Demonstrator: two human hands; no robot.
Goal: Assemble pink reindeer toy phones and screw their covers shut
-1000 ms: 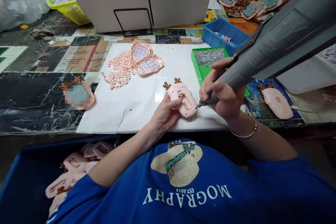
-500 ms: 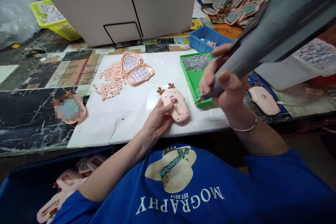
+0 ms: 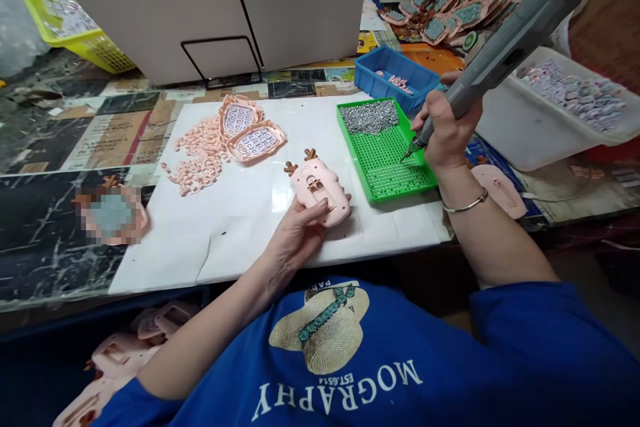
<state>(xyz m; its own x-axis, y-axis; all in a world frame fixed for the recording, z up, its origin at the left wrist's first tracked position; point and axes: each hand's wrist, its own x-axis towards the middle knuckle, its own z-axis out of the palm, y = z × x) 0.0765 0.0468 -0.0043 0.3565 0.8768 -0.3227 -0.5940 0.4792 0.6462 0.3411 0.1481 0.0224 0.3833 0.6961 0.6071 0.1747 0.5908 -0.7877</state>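
Note:
My left hand (image 3: 299,230) is closed round a pink plastic toy shell (image 3: 320,180) with brown antlers, held above the white board (image 3: 245,213). Its back faces up and shows a battery recess and screw holes; my thumb lies across the lower part. In my right hand (image 3: 447,130) is a grey electric screwdriver (image 3: 500,50), its cord end up to the right. The bit tip points down over the green perforated tray (image 3: 373,180). Small silver screws (image 3: 370,117) are heaped at the tray's far end.
Pink keypad pieces (image 3: 256,142) lie beside a heap of small pink parts (image 3: 200,153). Behind the tray is a blue bin (image 3: 395,80); a white tub (image 3: 540,127) stands right. Another toy (image 3: 497,190) lies near my right forearm. A large carton (image 3: 210,7) blocks the back.
My right hand has moved the screwdriver right, from the tray's near left corner to over its middle right. The toy is tilted slightly differently, with my left thumb lower on it.

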